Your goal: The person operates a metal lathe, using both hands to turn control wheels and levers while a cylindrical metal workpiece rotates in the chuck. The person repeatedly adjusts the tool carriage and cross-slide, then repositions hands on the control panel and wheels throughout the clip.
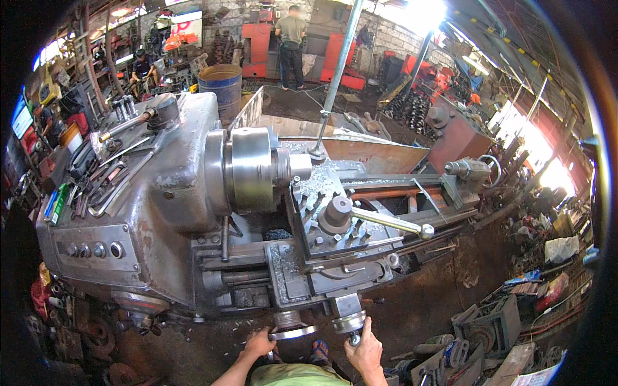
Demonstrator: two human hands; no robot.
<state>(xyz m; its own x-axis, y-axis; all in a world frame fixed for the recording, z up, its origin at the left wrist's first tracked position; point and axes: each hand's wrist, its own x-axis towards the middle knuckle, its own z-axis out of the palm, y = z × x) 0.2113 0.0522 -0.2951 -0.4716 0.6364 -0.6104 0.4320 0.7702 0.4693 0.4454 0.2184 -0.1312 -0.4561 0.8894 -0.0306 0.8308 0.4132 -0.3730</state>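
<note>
A large grey metal lathe [174, 186] spreads across the view in front of me. My left hand [259, 342] is closed at the left side of a carriage handwheel [293, 332], its fingers partly hidden. Further right, my right hand [365, 352] grips a crank handle [354, 338] below a shiny round dial [348, 321]. Above the hands sits the tool post [336, 215], with a long ball-ended lever [393, 222] pointing right. A round metal workpiece [300, 166] sticks out of the chuck [252, 168] toward the tool post.
Wrenches and hex keys [116, 183] lie on the headstock. The tailstock [467, 177] stands at the bed's right end. A blue drum [220, 87] and a standing person [291, 48] are behind the lathe. Scrap metal parts [483, 328] crowd the lower right. Metal chips cover the carriage.
</note>
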